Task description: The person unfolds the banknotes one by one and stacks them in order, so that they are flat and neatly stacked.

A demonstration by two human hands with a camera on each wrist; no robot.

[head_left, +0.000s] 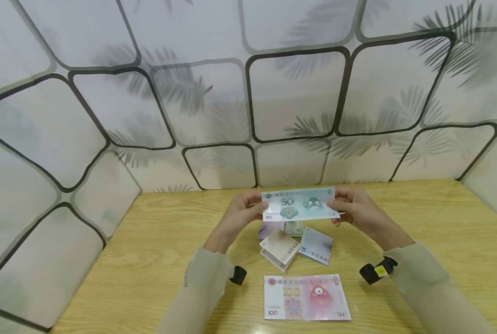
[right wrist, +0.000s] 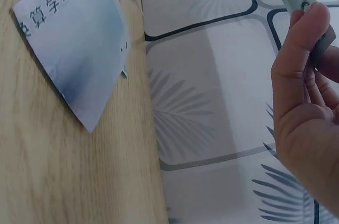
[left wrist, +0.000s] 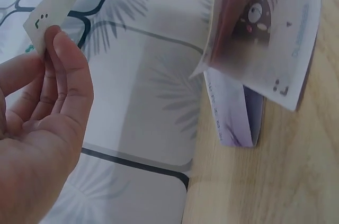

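Stretched flat between both hands is a green 50 play banknote [head_left: 300,204], raised above the table. My left hand [head_left: 248,212] pinches its left end between thumb and fingers, and my right hand [head_left: 354,211] pinches the right end the same way. Below it lies a group of folded notes: a brownish 20 note [head_left: 279,248], a blue note [head_left: 316,246], a purple note [head_left: 270,228] and a green note [head_left: 294,228]. Nearer to me a pink 100 note [head_left: 306,297] lies spread out flat. The left wrist view shows the brownish note's printed face standing partly raised.
The wooden table [head_left: 148,278] meets a wall [head_left: 215,102] covered with a pattern of rounded dark outlines and grey leaves. Each wrist wears a black strap [head_left: 372,273] at the sleeve's cuff.
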